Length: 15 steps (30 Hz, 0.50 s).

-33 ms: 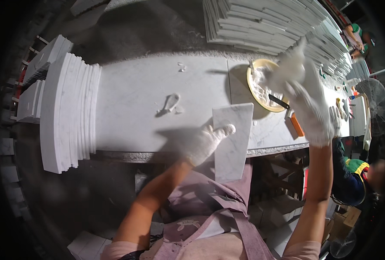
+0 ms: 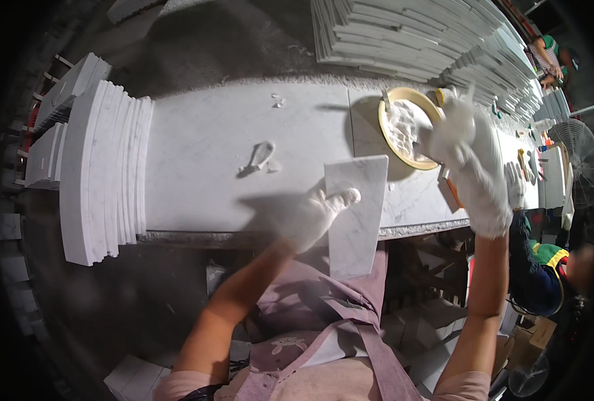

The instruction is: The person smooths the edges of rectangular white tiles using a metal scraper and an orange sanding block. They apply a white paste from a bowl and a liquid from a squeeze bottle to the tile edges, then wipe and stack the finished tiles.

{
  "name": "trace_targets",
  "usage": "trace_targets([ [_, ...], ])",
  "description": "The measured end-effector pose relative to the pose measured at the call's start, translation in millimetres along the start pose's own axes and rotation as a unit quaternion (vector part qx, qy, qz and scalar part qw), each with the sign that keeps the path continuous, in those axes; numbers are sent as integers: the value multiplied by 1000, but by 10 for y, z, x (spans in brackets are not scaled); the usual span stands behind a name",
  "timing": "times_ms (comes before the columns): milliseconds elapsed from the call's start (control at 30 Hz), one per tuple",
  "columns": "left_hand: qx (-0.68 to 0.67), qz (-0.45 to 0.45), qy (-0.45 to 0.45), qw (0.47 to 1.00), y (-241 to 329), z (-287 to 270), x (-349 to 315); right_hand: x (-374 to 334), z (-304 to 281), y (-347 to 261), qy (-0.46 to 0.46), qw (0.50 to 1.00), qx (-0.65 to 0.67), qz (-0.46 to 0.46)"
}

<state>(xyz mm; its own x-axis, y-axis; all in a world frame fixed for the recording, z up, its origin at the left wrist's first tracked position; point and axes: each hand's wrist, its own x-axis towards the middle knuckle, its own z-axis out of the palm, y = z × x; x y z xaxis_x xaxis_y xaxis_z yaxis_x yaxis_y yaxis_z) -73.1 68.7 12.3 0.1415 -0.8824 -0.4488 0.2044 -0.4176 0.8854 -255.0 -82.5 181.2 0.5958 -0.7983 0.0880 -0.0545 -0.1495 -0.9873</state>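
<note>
Count the clock from the middle of your view. The room looks dim, and its floor [image 2: 170,294] shows at 8 o'clock. Your long white surface [image 2: 203,167] runs from 9 to 3. A big pile of slabs [image 2: 390,40] sits at 1 o'clock; a hard bump might make it slide. A row of slabs [image 2: 80,180] is at 9 o'clock. A co-worker [image 2: 540,294] is at 4, a fan [image 2: 580,157] at 3

Your marble tile [image 2: 358,217] is just past 3 o'clock, its near end sticking out past the edge. It could drop and break if your thumb slips. The yellow bowl [image 2: 417,164] of white paste [image 2: 401,123] is at 2; a knock could tip it. Your left grip [image 2: 315,217] pinches the tile. Your right grip [image 2: 472,150] is a blur beside the bowl, so I cannot tell if it is spread or closed. An orange thing [image 2: 452,192] lies next to it. A small white scrap [image 2: 263,154] lies at 11 o'clock; a tile laid on it might rock
</note>
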Motion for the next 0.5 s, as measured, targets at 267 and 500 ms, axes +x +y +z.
trace_targets([
  [267, 3, 14, 41, 999, 10, 41, 46, -1250, -375, 892, 104, 976, 39, 189],
  [500, 133, 59, 126, 981, -256, 10, 123, -907, -277, 1005, 95, 981, 27, 166],
])
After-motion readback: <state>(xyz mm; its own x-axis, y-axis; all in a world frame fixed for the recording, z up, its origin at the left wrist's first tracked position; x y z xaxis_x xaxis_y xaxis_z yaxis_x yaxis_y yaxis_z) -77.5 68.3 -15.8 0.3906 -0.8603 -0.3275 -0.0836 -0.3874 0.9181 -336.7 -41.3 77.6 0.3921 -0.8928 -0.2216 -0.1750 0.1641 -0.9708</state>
